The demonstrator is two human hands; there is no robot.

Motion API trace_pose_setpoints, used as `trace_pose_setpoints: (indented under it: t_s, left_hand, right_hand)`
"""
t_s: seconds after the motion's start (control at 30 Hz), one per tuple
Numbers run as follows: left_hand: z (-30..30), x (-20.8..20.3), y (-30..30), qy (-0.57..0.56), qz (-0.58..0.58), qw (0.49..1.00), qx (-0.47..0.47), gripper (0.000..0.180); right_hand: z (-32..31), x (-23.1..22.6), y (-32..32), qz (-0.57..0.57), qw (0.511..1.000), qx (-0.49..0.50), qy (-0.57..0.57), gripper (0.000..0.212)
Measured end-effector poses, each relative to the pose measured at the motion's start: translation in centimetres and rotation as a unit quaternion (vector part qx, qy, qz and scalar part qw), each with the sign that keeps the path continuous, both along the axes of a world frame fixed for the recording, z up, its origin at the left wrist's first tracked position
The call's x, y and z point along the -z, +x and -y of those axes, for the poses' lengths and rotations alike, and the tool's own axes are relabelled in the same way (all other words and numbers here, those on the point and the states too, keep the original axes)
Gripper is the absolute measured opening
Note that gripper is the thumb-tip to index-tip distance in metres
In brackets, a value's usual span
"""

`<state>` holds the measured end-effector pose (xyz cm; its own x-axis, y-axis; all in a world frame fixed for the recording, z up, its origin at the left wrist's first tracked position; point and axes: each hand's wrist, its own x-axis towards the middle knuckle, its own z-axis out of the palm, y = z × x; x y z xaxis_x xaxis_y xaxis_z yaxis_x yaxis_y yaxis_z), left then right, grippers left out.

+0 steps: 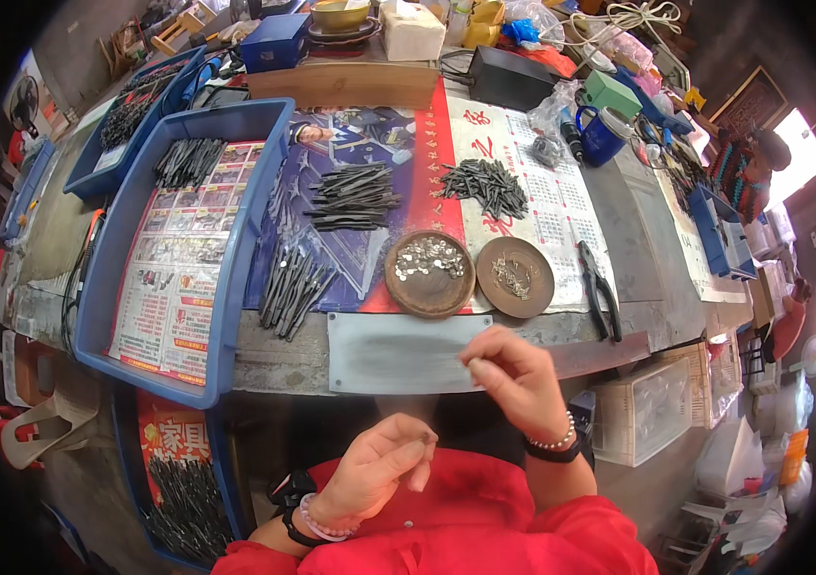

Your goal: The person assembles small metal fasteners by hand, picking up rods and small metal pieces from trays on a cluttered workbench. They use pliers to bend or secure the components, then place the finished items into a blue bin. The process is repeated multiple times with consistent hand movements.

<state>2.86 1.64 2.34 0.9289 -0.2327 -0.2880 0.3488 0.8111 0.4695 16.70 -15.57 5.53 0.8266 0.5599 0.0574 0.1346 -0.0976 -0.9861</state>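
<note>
My left hand (379, 468) is raised in front of my red clothing, its thumb and fingers pressed together; anything between them is too small to make out. Higher and to the right, my right hand (520, 377) pinches thumb against forefinger near the right end of a grey metal plate (398, 355). What sits in that pinch does not show. Beyond the plate stand a round wooden dish (396, 292) of small silvery discs (430, 257) and a brown dish (523, 305) with small brass-coloured pieces (512, 275). Pliers (600, 290) lie right of the dishes.
Dark rod-like pieces lie in a near bundle (295, 290), a stack (352, 196) and a pile of shorter ones (485, 186). A blue tray (279, 153) at left holds more. A blue mug (604, 137), a black box (511, 79) and a wooden board (341, 86) stand farther back.
</note>
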Motion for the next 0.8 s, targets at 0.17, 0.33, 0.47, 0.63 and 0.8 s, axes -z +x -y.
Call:
trace_pose_setpoints:
  t_s: [0.17,0.33,0.47,0.63,0.8]
  left_hand:
    - [-0.6,-0.2,-0.2,0.01,0.002,1.0,0.005,0.012]
    - [-1.0,0.0,-0.5,0.008,-0.008,1.0,0.003,0.012]
    - [-1.2,0.5,-0.6,-0.016,0.007,1.0,0.015,0.014]
    - [-1.4,0.9,-0.7,-0.035,0.02,0.999,0.018,0.015]
    - [-1.6,1.1,-0.6,-0.035,0.016,0.999,0.015,0.015]
  right_hand:
    - [0.8,-0.8,2.9,0.056,0.994,0.092,0.01,0.008]
    - [2.1,-1.2,7.0,0.097,0.982,0.156,-0.033,0.01]
    - [2.3,-1.1,10.3,0.149,0.968,0.176,-0.094,0.012]
    - [1.3,-1.0,11.7,0.186,0.961,0.117,-0.169,0.012]
    - [0.0,-0.3,12.8,0.26,0.937,0.086,-0.217,0.011]
